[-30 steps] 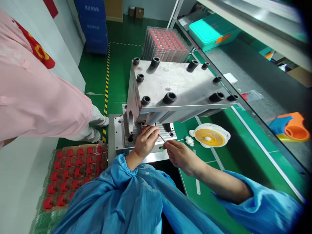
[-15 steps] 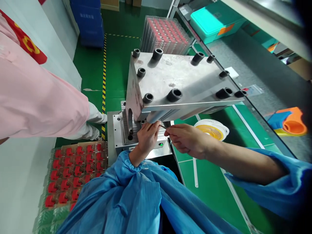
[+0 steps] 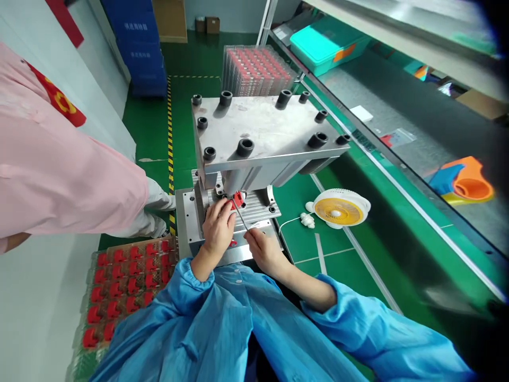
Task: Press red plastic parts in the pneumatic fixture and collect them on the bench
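Note:
My right hand is closed around a thin metal rod, whose far end reaches a small red plastic part on the press bed. My left hand has its fingers bent together, with the fingertips against red plastic beside the rod's tip. Just what the left fingers pinch is partly hidden by them. Both hands are under the thick metal top plate of the press, on the near side of its ribbed base. A bit of red shows on the front of the base.
Trays of red parts lie at lower left, and more stacked trays stand behind the press. A white and yellow fan is at right. A person in a pink top stands at left. A shelf runs along the right.
My right hand has drawn nearer to me and left, tilting the rod more steeply. The red part beneath the press has come into sight. The whole view has shifted.

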`<state>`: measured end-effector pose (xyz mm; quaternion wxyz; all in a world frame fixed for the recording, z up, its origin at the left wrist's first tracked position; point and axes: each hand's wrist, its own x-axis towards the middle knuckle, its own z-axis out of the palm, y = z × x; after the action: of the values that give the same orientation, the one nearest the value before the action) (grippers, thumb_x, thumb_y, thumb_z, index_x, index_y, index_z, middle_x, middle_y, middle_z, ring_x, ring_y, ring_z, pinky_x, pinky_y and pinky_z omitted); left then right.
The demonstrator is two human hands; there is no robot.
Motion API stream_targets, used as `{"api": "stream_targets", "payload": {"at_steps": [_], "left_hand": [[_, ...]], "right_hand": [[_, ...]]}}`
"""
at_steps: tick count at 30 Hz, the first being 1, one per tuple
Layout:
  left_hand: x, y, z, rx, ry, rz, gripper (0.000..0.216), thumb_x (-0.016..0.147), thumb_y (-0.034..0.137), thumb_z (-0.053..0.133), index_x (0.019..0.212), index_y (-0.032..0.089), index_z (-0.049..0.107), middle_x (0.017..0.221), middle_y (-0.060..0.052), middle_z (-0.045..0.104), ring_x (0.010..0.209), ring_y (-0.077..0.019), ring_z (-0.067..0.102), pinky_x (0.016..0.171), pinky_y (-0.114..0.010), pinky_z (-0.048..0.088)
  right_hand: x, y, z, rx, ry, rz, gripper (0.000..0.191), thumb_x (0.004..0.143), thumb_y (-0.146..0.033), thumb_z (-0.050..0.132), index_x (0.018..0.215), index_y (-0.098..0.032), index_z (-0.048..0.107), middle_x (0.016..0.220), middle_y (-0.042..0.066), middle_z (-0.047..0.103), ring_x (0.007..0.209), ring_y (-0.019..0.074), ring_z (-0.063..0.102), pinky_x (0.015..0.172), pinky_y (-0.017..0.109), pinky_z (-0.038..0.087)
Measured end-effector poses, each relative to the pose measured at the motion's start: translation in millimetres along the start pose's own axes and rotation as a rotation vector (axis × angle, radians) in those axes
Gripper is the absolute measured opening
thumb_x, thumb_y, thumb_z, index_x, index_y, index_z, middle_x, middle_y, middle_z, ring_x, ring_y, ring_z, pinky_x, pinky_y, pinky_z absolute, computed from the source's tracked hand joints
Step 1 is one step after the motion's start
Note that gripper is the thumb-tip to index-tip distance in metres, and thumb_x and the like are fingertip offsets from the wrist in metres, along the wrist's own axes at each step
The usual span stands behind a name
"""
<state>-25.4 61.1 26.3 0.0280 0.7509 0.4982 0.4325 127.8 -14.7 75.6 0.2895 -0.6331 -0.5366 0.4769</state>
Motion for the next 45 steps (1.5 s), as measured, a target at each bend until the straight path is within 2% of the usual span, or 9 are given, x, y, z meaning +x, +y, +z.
{"api": "stream_targets", "payload": {"at_steps": [6,11,14,17,19,22,26,39,45], "left_hand": [[10.4,-8.6,1.0,0.060,-0.114,0.015,0.032,0.094,0.021,0.065,0.126,0.019,0.068,0.128,-0.012,0.069,0.114,-0.0263,0.069,0.097,-0.036,0.059],[8.5,-10.3,3.6,0.058,-0.100,-0.011,0.031,0.097,0.020,0.060,0.127,0.021,0.068,0.128,-0.012,0.068,0.114,-0.0250,0.069,0.097,-0.035,0.059],[6.1,-10.9,4.3,0.053,-0.096,-0.020,0.033,0.099,0.022,0.057,0.130,0.021,0.067,0.128,-0.012,0.067,0.115,-0.0246,0.068,0.098,-0.035,0.058],[4.7,-10.1,5.3,0.067,-0.110,-0.051,0.037,0.101,0.032,0.056,0.136,0.021,0.064,0.130,-0.013,0.064,0.112,-0.0241,0.068,0.093,-0.033,0.060],[4.6,-9.2,5.8,0.096,-0.116,-0.066,0.040,0.101,0.038,0.056,0.136,0.020,0.064,0.128,-0.012,0.063,0.107,-0.0232,0.069,0.085,-0.030,0.060],[5.3,-8.5,5.7,0.136,-0.141,-0.068,0.040,0.101,0.039,0.056,0.135,0.019,0.065,0.125,-0.012,0.063,0.102,-0.0223,0.070,0.077,-0.028,0.060],[6.2,-8.6,5.7,0.133,-0.169,-0.085,0.038,0.102,0.038,0.055,0.133,0.019,0.066,0.125,-0.013,0.062,0.100,-0.0223,0.070,0.077,-0.028,0.060],[6.2,-13.3,11.5,0.079,-0.097,-0.077,0.035,0.101,0.041,0.054,0.129,0.022,0.066,0.119,-0.011,0.066,0.091,-0.0221,0.069,0.067,-0.028,0.056],[7.7,-15.4,15.7,0.007,-0.143,-0.109,0.036,0.102,0.040,0.051,0.129,0.022,0.065,0.121,-0.013,0.063,0.093,-0.0242,0.067,0.069,-0.034,0.057]], "right_hand": [[28.6,-2.7,-0.8,0.020,-0.133,0.035,0.022,0.100,-0.034,0.045,0.081,-0.024,0.046,0.057,-0.005,0.053,0.048,0.0122,0.048,0.052,0.023,0.032],[56.4,-21.6,-1.2,0.084,-0.161,-0.042,0.020,0.100,-0.030,0.044,0.081,-0.024,0.044,0.053,-0.006,0.052,0.043,0.0114,0.046,0.050,0.023,0.033],[49.7,-22.5,-4.2,0.117,-0.189,-0.134,0.026,0.101,-0.040,0.045,0.080,-0.024,0.046,0.055,-0.005,0.053,0.049,0.0132,0.048,0.055,0.026,0.040],[29.2,-20.0,-14.7,0.130,-0.112,-0.361,0.036,0.099,-0.054,0.052,0.083,-0.023,0.060,0.086,0.006,0.067,0.084,0.0209,0.063,0.082,0.035,0.052],[18.4,-21.5,-24.4,0.098,0.008,-0.491,0.039,0.096,-0.060,0.058,0.087,-0.024,0.068,0.106,0.010,0.066,0.106,0.0265,0.062,0.097,0.043,0.050],[16.0,-27.8,-34.9,-0.030,0.231,-0.543,0.036,0.095,-0.058,0.061,0.091,-0.025,0.073,0.099,0.010,0.064,0.101,0.0281,0.061,0.095,0.046,0.051],[31.3,-31.8,-32.3,-0.122,0.407,-0.526,0.036,0.104,-0.052,0.045,0.106,-0.025,0.069,0.095,0.011,0.065,0.088,0.0256,0.064,0.086,0.043,0.054],[73.4,-42.8,-9.8,-0.469,0.407,-0.682,0.035,0.109,-0.036,0.033,0.110,-0.022,0.065,0.108,0.014,0.068,0.105,0.0290,0.063,0.095,0.044,0.054],[93.0,-43.2,-0.1,-0.602,0.403,-0.637,0.036,0.108,-0.033,0.032,0.096,-0.020,0.063,0.090,0.015,0.063,0.087,0.0285,0.059,0.080,0.040,0.052]]}}
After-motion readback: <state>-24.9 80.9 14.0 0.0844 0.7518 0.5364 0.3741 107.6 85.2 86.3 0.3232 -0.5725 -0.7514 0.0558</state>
